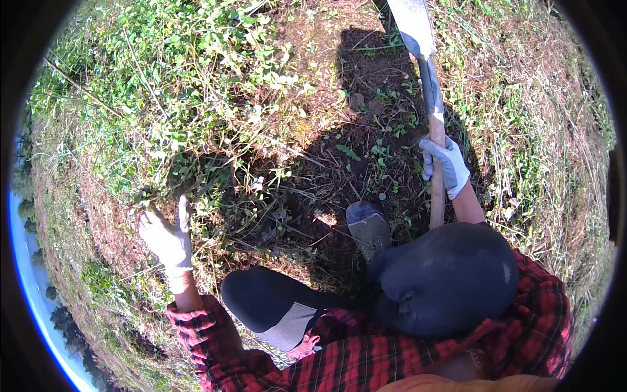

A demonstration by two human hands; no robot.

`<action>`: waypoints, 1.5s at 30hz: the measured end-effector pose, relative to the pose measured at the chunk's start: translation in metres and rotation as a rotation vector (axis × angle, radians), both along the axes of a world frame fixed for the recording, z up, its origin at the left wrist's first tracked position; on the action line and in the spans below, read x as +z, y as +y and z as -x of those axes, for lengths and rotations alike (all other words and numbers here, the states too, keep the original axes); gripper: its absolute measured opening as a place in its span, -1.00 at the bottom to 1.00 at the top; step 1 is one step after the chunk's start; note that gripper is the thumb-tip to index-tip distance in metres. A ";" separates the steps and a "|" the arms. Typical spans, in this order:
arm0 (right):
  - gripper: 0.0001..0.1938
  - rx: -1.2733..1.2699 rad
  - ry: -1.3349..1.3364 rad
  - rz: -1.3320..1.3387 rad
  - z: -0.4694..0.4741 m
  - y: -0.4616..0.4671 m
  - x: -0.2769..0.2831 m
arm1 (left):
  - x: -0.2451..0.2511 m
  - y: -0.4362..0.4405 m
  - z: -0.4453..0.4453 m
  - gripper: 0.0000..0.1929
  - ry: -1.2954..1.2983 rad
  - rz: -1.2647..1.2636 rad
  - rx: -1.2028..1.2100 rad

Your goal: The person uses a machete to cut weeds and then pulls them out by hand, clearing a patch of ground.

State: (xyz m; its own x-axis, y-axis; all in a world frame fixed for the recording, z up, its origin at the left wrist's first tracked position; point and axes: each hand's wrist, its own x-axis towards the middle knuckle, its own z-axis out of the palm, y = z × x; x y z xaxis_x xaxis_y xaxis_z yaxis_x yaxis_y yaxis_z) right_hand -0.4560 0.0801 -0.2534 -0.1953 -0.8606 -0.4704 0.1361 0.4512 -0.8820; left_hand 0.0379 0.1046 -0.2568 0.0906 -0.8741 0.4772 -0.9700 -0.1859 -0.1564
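Note:
My right hand [446, 164], in a white and grey work glove, is wrapped around the wooden handle [437, 201] of a shovel. The shovel's metal blade [415, 22] points away from me at the top, partly cut off by the picture's edge, and its lower handle end is hidden behind my knee. My left hand [168, 237], gloved too, reaches out to the left with thumb and fingers apart. Its fingertips are at a dark clump of weeds [143, 195]; whether they touch it is unclear.
Leafy green weeds [196, 68] grow thickly at the upper left. Dark soil [374, 73] with scattered small plants lies in my shadow. My boot [367, 228] stands on the ground between my bent knees [450, 274]. Dry grass [548, 98] covers the right side.

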 end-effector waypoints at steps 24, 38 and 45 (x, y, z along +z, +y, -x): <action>-0.66 0.521 0.026 -0.581 -0.019 0.055 0.006 | -0.078 -0.135 0.155 -0.39 0.195 -0.833 -0.064; -0.76 0.205 0.340 0.124 0.005 -0.065 0.094 | -0.105 -0.137 0.141 -0.67 0.456 -0.792 0.005; -0.73 0.887 0.562 -0.169 0.045 0.081 -0.045 | -0.082 -0.128 0.152 -0.71 0.351 -0.745 -0.112</action>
